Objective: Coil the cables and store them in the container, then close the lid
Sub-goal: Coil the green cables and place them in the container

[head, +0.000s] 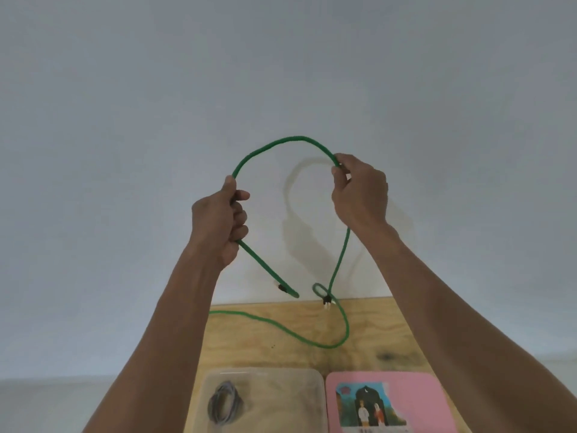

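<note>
**A:** Head view is showing both hands raised: the left hand (218, 225) is fisting around the green cable (282, 142), the right hand (359, 190) pinching it further along.

**B:** And the slack?

**A:** It is trailing onto the wooden table (374, 326), behind the clear container (317, 398) already holding a grey coil (224, 404); the pink lid (431, 392) is lying beside it.

**B:** Probably best keeping loops equal, feeding each into the left fist.

Two hands (218, 220) (359, 189) — two cables (green (281, 142), grey (223, 404)) — one container (312, 401), one lid (431, 398).
</note>
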`<state>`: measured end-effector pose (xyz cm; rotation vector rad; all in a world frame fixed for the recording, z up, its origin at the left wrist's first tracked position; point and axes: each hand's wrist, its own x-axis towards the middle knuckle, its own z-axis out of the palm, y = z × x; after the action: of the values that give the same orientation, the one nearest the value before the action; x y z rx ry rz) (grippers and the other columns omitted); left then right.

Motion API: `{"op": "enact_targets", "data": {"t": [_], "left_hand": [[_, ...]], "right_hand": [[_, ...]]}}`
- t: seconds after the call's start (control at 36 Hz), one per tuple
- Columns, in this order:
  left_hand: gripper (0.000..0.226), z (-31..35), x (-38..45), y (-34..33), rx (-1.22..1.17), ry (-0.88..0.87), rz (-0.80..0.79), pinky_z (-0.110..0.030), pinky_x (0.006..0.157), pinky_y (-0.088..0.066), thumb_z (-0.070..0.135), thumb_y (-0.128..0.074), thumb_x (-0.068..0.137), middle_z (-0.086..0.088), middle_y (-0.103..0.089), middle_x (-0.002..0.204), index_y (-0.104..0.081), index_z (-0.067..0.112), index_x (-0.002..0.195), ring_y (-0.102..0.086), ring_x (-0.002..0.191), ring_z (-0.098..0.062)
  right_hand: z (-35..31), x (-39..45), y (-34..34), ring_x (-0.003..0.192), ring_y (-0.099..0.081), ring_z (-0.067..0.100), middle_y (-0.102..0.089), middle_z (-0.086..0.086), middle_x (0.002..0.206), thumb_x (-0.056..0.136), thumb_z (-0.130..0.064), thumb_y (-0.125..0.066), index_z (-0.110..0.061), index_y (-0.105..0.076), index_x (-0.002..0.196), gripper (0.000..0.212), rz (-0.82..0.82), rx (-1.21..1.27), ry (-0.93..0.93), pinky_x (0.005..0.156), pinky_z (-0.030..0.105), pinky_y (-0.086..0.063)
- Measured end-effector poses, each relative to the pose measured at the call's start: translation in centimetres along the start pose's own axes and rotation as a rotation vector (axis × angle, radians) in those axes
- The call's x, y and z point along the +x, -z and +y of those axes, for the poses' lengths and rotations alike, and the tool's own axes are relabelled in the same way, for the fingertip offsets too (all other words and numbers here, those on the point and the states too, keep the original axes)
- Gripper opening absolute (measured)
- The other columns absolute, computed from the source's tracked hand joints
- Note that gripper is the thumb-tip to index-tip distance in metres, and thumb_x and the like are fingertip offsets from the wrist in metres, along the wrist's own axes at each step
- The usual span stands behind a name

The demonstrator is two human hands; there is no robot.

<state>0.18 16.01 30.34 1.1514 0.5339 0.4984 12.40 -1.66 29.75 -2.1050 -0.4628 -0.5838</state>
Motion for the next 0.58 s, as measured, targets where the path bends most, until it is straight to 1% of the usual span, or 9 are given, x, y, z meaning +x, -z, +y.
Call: {"op": "enact_targets", "data": {"t": [0.08, 0.17, 0.22, 0.25, 0.31, 0.36, 0.44, 0.5, 0.58], "left_hand": [[0.038, -0.8, 0.2, 0.2, 0.012, -0.021, 0.023, -0.023, 0.039, -0.019, 0.039, -0.056, 0.103, 0.005, -0.027, 0.052, -0.063, 0.006, 0.085, -0.023, 0.043, -0.011], [0.038, -1.9, 0.5, 0.4, 0.009, -0.021, 0.041, -0.025, 0.041, -0.017, 0.038, -0.055, 0.103, 0.004, -0.027, 0.052, -0.062, 0.006, 0.085, -0.022, 0.044, -0.011], [0.037, -2.7, 0.7, 0.4, 0.015, -0.011, 0.04, -0.025, 0.042, -0.016, 0.037, -0.055, 0.103, 0.004, -0.027, 0.052, -0.062, 0.006, 0.084, -0.022, 0.044, -0.012], [0.037, -3.1, 0.7, 0.4, 0.019, -0.002, 0.035, -0.025, 0.042, -0.016, 0.037, -0.056, 0.103, 0.004, -0.027, 0.052, -0.062, 0.005, 0.084, -0.022, 0.043, -0.012], [0.037, -3.9, 0.8, 0.1, 0.035, 0.016, 0.02, -0.024, 0.042, -0.016, 0.036, -0.056, 0.103, 0.003, -0.027, 0.051, -0.062, 0.005, 0.083, -0.022, 0.042, -0.011], [0.038, -4.9, 0.9, -0.2, 0.043, 0.033, 0.009, -0.024, 0.041, -0.017, 0.037, -0.055, 0.103, 0.004, -0.028, 0.05, -0.062, 0.005, 0.084, -0.022, 0.042, -0.011], [0.037, -6.4, 1.0, -0.6, 0.053, 0.067, 0.012, -0.024, 0.041, -0.019, 0.036, -0.056, 0.103, 0.004, -0.029, 0.049, -0.061, 0.005, 0.083, -0.024, 0.04, -0.011], [0.038, -7.5, 1.1, -0.8, 0.071, 0.087, -0.004, -0.024, 0.041, -0.02, 0.036, -0.056, 0.103, 0.005, -0.029, 0.048, -0.062, 0.004, 0.082, -0.025, 0.04, -0.011], [0.04, -8.9, 1.1, -1.1, 0.104, 0.109, -0.026, -0.025, 0.043, -0.023, 0.037, -0.056, 0.103, 0.007, -0.03, 0.047, -0.063, 0.004, 0.082, -0.027, 0.041, -0.011]], "right_hand": [[-0.9, 0.8, 0.5, 0.097, -0.067, 0.03, -0.072, 0.009, 0.107, 0.103, -0.018, -0.049, -0.016, -0.065, 0.125, 0.028, 0.033, -0.111, 0.088, 0.084, 0.038, -0.054], [-0.4, 1.2, 0.2, 0.096, -0.066, 0.031, -0.07, 0.01, 0.108, 0.102, -0.01, -0.045, -0.017, -0.063, 0.127, 0.032, -0.011, -0.259, 0.105, 0.075, 0.033, -0.048], [0.5, 1.5, -0.1, 0.096, -0.064, 0.032, -0.069, 0.01, 0.108, 0.099, -0.004, -0.043, -0.017, -0.064, 0.125, 0.035, -0.092, -0.367, 0.053, 0.069, 0.03, -0.041], [0.9, 1.6, -0.2, 0.096, -0.062, 0.033, -0.068, 0.011, 0.109, 0.098, -0.002, -0.042, -0.016, -0.064, 0.123, 0.036, -0.135, -0.405, 0.017, 0.069, 0.031, -0.039], [2.0, 1.6, -0.4, 0.099, -0.059, 0.034, -0.065, 0.014, 0.109, 0.097, -0.001, -0.039, -0.014, -0.064, 0.121, 0.037, -0.182, -0.426, -0.055, 0.071, 0.032, -0.039], [3.3, 1.3, -0.6, 0.101, -0.057, 0.034, -0.064, 0.015, 0.112, 0.096, -0.001, -0.041, -0.013, -0.063, 0.121, 0.036, -0.219, -0.417, -0.09, 0.073, 0.033, -0.04], [5.1, 0.1, -1.0, 0.103, -0.056, 0.034, -0.06, 0.017, 0.117, 0.093, 0.001, -0.045, -0.007, -0.061, 0.119, 0.032, -0.354, -0.469, -0.138, 0.075, 0.034, -0.042], [6.2, -0.7, -1.0, 0.102, -0.056, 0.034, -0.06, 0.017, 0.115, 0.092, 0.003, -0.045, -0.005, -0.059, 0.118, 0.031, -0.342, -0.478, -0.186, 0.074, 0.035, -0.042], [7.5, -1.4, -0.9, 0.1, -0.056, 0.031, -0.062, 0.015, 0.114, 0.091, 0.004, -0.047, -0.006, -0.062, 0.118, 0.032, -0.326, -0.464, -0.254, 0.071, 0.031, -0.04]]}}
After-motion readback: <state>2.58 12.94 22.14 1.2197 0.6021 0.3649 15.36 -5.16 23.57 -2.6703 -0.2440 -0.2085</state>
